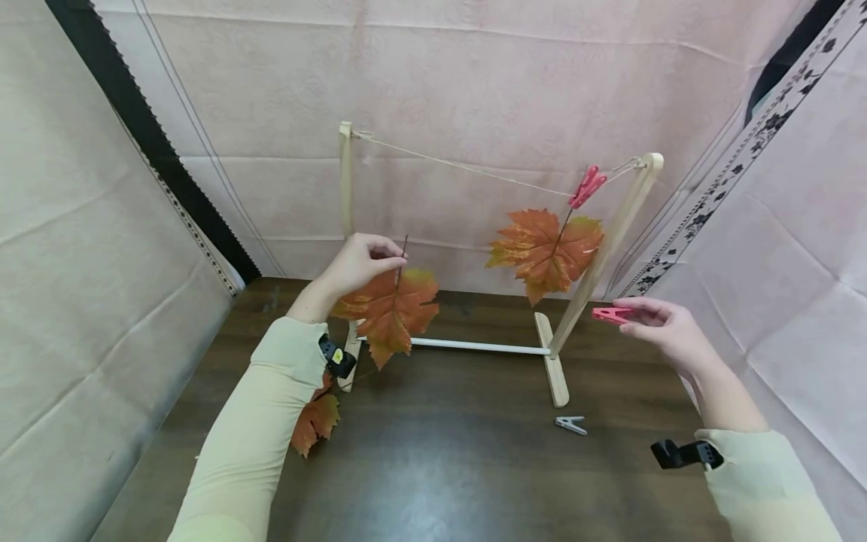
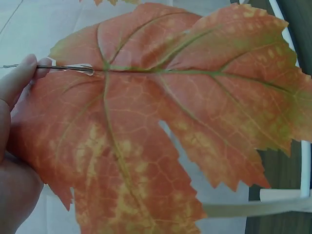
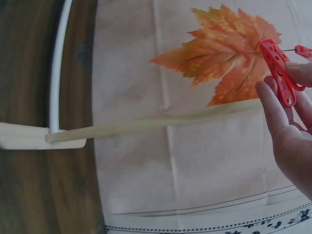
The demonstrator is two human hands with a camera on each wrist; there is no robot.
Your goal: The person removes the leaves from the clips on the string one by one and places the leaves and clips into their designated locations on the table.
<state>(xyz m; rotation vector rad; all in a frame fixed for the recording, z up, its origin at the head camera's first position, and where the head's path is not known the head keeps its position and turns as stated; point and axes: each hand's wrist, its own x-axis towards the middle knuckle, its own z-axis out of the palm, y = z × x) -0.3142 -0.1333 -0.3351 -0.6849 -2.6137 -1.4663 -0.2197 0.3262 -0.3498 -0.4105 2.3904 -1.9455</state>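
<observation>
Pale pink cloth walls surround a dark wooden table (image 1: 433,467) where a small wooden drying rack (image 1: 596,263) carries a string (image 1: 467,167), and that thin, slack line could sway or the rack tip if it is tugged. Below the string, the left hand (image 1: 359,265) pinches the wiry stem of an orange leaf (image 1: 389,309), broad, veined, floppy and apt to twist loose. At the rack's right, the right hand (image 1: 667,324) pinches a red clothespin (image 1: 612,315), which might miss the stem.
</observation>
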